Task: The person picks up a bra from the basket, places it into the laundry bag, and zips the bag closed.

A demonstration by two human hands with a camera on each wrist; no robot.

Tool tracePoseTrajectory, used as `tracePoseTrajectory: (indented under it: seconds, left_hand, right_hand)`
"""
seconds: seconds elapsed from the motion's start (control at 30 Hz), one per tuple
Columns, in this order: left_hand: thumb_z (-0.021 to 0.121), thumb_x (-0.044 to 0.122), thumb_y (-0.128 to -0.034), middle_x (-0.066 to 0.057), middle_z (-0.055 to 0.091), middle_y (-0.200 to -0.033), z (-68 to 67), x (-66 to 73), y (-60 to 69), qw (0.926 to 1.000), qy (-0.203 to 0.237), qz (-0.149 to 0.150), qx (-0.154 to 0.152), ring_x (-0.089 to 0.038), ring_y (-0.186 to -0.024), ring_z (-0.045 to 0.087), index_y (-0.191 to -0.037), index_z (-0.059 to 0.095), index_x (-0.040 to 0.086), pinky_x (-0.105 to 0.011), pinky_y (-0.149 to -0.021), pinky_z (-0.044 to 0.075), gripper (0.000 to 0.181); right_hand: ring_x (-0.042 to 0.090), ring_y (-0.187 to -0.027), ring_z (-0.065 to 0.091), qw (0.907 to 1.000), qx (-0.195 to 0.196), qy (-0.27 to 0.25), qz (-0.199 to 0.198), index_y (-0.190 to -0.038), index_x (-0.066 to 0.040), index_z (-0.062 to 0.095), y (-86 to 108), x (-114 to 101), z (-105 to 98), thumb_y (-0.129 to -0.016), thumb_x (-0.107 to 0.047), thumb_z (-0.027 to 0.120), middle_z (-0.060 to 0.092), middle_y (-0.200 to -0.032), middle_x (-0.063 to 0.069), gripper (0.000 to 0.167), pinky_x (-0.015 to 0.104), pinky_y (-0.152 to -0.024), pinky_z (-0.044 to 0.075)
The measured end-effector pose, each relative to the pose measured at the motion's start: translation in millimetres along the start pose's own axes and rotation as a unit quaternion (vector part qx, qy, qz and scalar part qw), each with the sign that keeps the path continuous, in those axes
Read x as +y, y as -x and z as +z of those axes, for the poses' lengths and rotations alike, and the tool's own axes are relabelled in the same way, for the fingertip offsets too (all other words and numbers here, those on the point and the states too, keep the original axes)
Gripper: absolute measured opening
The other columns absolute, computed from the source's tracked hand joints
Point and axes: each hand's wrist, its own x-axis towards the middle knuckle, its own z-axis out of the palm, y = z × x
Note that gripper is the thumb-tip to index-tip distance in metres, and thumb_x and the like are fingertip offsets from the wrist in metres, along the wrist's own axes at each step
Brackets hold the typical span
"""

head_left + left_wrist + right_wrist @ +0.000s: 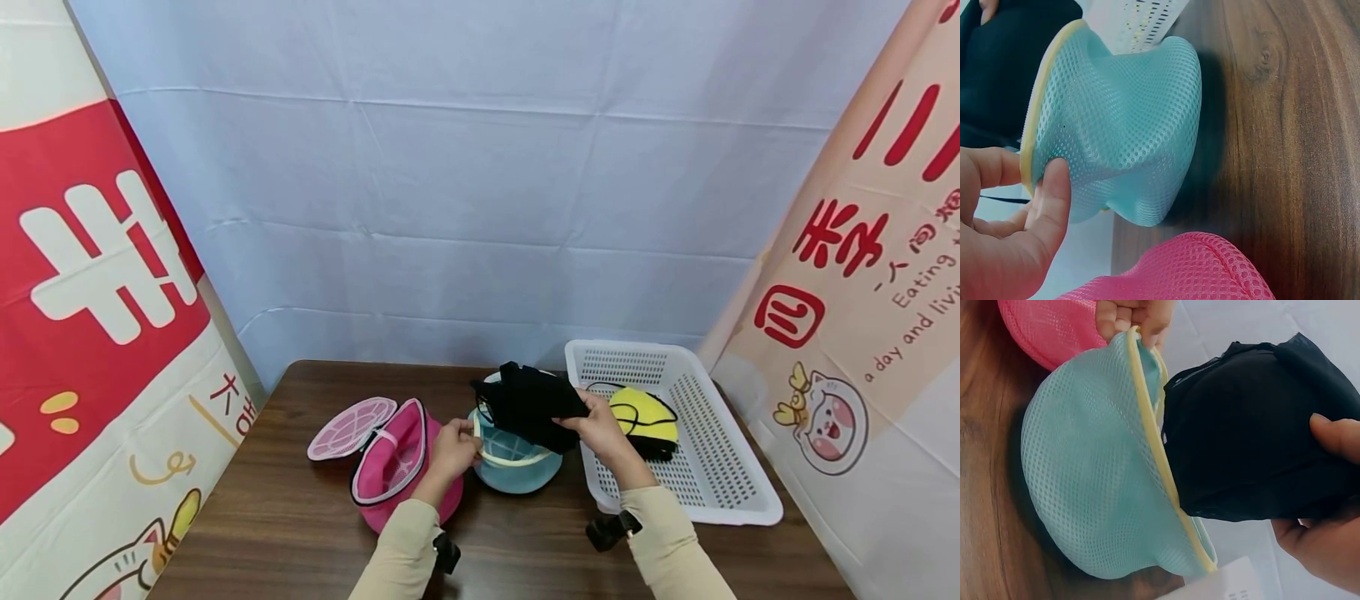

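A light blue mesh laundry bag (517, 478) with a yellow rim stands on the table, its mouth open. My left hand (455, 450) pinches the rim between thumb and fingers, as the left wrist view shows at the bag's edge (1030, 106). My right hand (602, 427) holds a folded black bra (528, 404) with a rounded, cup-like shape. Its far end lies over the bag's mouth; in the right wrist view the bra (1241, 437) meets the yellow rim (1150, 434). Whether part of it is inside is hard to tell.
Left of the blue bag sits a pink mesh bag (369, 475) with its round lid (351, 427) folded back. A white perforated basket (738, 467) at the right holds a yellow and black garment (647, 417) with thin black straps. A pale cloth (465, 208) hangs behind the wooden table (285, 500).
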Motion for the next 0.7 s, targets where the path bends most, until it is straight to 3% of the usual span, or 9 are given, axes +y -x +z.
tracePoseTrajectory:
  seconds: [0.1, 0.33, 0.53, 0.7]
  left_hand:
    - [0.053, -0.005, -0.081, -0.009, 0.055, -0.068, 0.4, 0.4, 0.5, 1.0, -0.001, 0.003, 0.004, -0.016, -0.055, 0.057, -0.118, 0.049, -0.014, -0.033, -0.055, 0.052, 0.038]
    - [0.053, -0.004, -0.0816, -0.009, 0.057, -0.07, 0.6, 1.6, 0.6, 0.9998, -0.011, 0.001, 0.015, -0.016, -0.055, 0.058, -0.118, 0.049, -0.013, -0.032, -0.054, 0.052, 0.037]
    - [0.053, -0.004, -0.0817, -0.008, 0.056, -0.069, 1.7, 1.5, 0.0, 0.9998, -0.011, 0.004, 0.016, -0.015, -0.053, 0.057, -0.121, 0.047, -0.015, -0.031, -0.053, 0.052, 0.041]
    - [0.053, -0.005, -0.0822, -0.009, 0.055, -0.068, 2.6, -0.2, 0.3, 0.9999, -0.005, 0.003, 0.015, -0.015, -0.053, 0.057, -0.119, 0.049, -0.013, -0.031, -0.053, 0.052, 0.038]
  right_hand:
    - [0.028, -0.1, 0.054, 0.9997, -0.02, 0.014, -0.004, -0.107, 0.008, 0.06, 2.0, 0.5, -2.5, -0.08, 0.007, 0.064, 0.058, -0.111, 0.019, 0.027, 0.035, -0.08, 0.045]
    - [0.036, -0.109, 0.051, 0.9941, -0.107, 0.018, -0.003, -0.126, 0.01, 0.05, 7.3, -4.1, -6.6, -0.081, 0.016, 0.055, 0.054, -0.12, 0.025, 0.045, 0.037, -0.082, 0.047]
    - [0.022, -0.082, 0.052, 0.9882, -0.138, 0.06, -0.028, -0.103, 0.01, 0.061, 6.8, -8.3, -9.4, -0.078, 0.015, 0.057, 0.061, -0.098, 0.018, 0.026, 0.031, -0.069, 0.045]
    - [0.021, -0.07, 0.045, 0.9844, -0.147, 0.083, -0.047, -0.099, 0.009, 0.062, 3.3, 0.2, -8.8, -0.078, 0.014, 0.057, 0.06, -0.092, 0.017, 0.022, 0.031, -0.061, 0.039]
